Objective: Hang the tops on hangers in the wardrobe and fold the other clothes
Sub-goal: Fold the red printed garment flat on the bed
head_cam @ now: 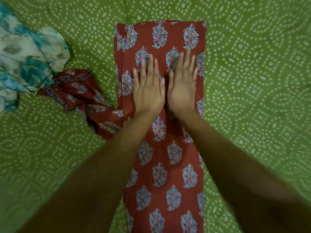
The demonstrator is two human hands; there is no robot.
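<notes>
Head view looks straight down on a green bedspread (252,81) printed with swirls of small white dots. At the upper left of the frame lies a crumpled garment in pale cream with teal and blue blotches (25,52), soft and loosely heaped. Just right of it and touching its lower edge, a bunched part of red printed cloth (80,96) trails toward the centre, where it meets the long red garment (168,165). That garment lies flat in a tall, narrow strip from the upper centre to the bottom edge, rust red with rows of blue leaf-shaped motifs, its top edge straight. Both hands rest palm down on its upper half, side by side and nearly touching. The left hand (148,91) has its fingers straight and slightly spread, pressing the cloth flat and grasping nothing. The right hand (182,88) lies the same way, fingers extended toward the top of the frame, released and flat. Both bare forearms reach in from the lower corners and converge at the wrists; the fingertips are blurred.
</notes>
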